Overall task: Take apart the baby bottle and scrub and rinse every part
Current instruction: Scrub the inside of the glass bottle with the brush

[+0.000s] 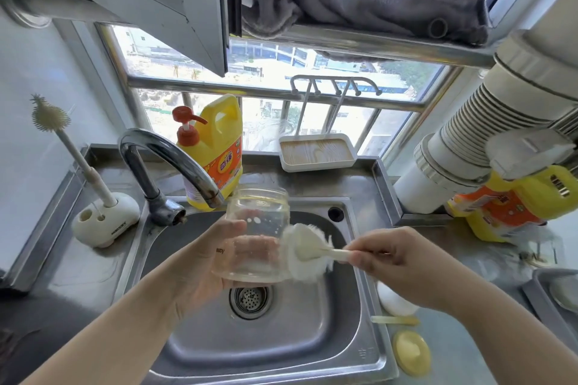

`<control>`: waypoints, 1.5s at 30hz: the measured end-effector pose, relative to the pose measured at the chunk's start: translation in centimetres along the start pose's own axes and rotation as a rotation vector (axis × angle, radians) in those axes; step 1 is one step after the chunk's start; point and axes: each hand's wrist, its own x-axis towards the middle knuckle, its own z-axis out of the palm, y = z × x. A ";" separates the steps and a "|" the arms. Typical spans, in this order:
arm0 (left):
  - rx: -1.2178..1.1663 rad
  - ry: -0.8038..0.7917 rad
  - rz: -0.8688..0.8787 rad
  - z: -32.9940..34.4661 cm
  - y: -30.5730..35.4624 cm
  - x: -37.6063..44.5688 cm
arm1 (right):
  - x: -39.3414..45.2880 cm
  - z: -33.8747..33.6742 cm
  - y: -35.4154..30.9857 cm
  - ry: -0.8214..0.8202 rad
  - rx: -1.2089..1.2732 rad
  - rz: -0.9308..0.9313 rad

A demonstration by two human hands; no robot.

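we hold the clear bottle body [255, 237] over the sink [312, 337], our left hand [203, 262] wrapped round its lower half; it looks light, stiff and slippery when wet, so a mid-wall hold seems safest. our right hand [394, 262] pinches the brush [308, 251] handle, bristles against the bottle's side. the faucet [175, 162] spout crowds the bottle's mouth; small parts lie on the counter [469, 353] to the right.

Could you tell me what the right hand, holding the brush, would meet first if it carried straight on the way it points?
Most likely the clear bottle: the right hand points the brush leftward, its head already against the bottle's side, which the left hand holds over the sink.
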 end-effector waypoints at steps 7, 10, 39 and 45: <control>0.009 0.060 0.038 -0.4 -0.2 0.6 | 0.4 0.3 1.2 0.114 0.106 0.005; 0.103 0.094 0.053 -0.2 -0.1 0.5 | 0.0 0.5 1.6 0.120 0.136 0.014; 0.032 -0.068 0.016 1.2 -0.3 0.7 | 0.2 -0.9 0.3 0.214 -0.028 -0.047; -0.016 -0.012 0.012 0.8 0.0 0.5 | -0.5 0.6 0.7 0.041 -0.007 -0.076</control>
